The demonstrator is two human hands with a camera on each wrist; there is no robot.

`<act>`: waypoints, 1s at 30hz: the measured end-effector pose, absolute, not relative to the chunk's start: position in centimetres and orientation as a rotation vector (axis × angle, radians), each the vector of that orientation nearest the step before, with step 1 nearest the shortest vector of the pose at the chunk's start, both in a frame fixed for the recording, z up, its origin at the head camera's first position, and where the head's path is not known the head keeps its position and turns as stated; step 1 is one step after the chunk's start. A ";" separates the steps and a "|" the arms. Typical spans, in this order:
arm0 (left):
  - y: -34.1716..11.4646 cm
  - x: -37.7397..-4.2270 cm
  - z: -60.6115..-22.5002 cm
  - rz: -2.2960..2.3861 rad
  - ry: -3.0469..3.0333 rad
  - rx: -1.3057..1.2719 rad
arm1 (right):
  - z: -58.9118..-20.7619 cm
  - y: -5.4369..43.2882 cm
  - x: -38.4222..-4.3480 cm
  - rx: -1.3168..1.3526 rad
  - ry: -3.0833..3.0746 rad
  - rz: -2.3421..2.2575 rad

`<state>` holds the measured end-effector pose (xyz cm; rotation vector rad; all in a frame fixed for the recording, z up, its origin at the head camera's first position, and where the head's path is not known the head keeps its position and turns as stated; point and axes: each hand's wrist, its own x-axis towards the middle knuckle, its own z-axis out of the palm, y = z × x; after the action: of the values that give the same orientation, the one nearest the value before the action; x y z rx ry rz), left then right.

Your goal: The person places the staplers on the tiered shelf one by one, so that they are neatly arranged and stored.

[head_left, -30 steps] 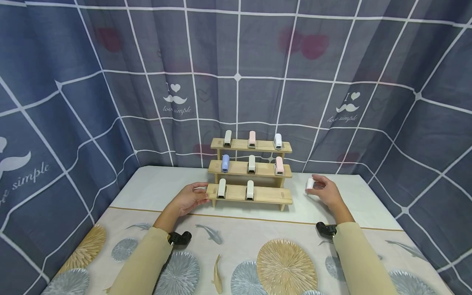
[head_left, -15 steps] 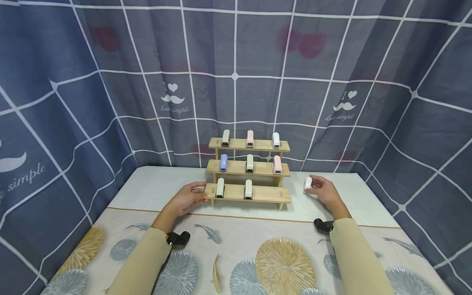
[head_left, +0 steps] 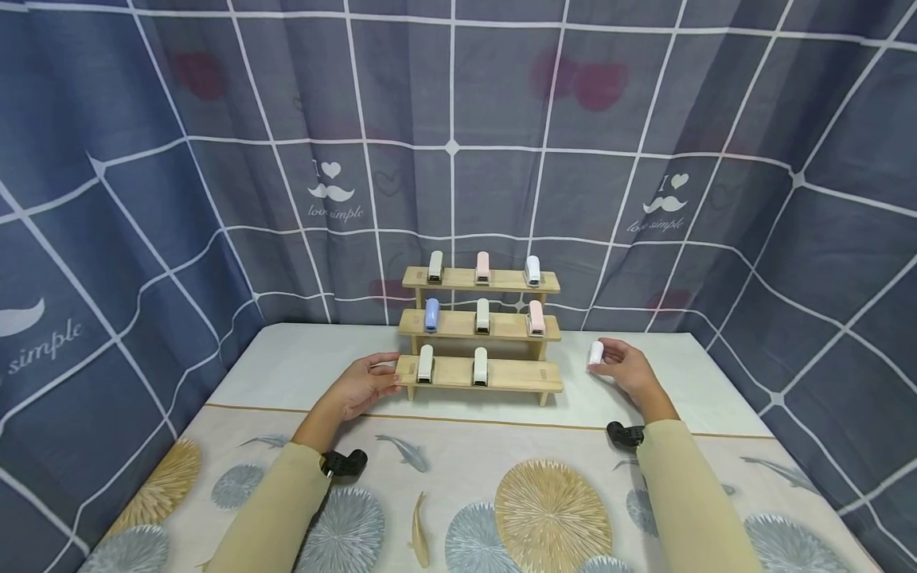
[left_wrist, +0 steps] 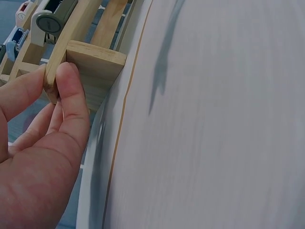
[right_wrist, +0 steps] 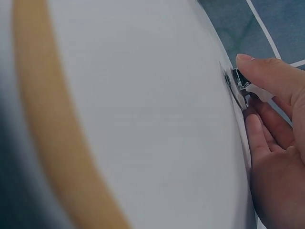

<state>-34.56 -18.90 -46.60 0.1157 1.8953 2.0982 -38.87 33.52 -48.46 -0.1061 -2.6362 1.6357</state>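
Observation:
At the left end of a three-tier wooden stand (head_left: 516, 374), my left hand (head_left: 365, 386) pinches the edge of the lowest board, thumb on one face and fingertips on the other, as the left wrist view shows. Right of the stand, my right hand (head_left: 630, 372) holds a small white stapler (head_left: 595, 352) between thumb and fingers, close over the white tabletop. In the right wrist view the metal end of this stapler (right_wrist: 240, 80) faces the table surface. Two white staplers stand on the lowest board, one at left (head_left: 426, 364) and one at the middle (head_left: 480, 368).
The middle board carries a blue stapler (head_left: 431, 315), an off-white one (head_left: 482, 317) and a pink one (head_left: 536, 317). Off-white (head_left: 435, 267), pink (head_left: 483, 268) and white (head_left: 532, 270) staplers line the top board. A checked curtain (head_left: 401, 95) hangs behind and at both sides.
The head view has shifted slightly, moving the whole scene a little left. The stapler in my right hand shows slightly more of its white top. My left hand keeps its grip on the stand.

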 end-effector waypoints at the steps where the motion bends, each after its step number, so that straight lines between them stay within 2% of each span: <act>1: -18.9 -34.5 -46.6 2.096 1.899 0.116 | -48.4 33.5 -38.9 -0.105 -2.638 1.637; 30: -19.1 -34.6 -46.6 2.086 1.916 0.130 | -48.3 33.4 -39.0 -0.132 -2.665 1.631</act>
<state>-34.63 -19.08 -46.64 0.1302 1.9157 2.0864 -39.02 33.42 -48.34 -0.1320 -2.6646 1.6306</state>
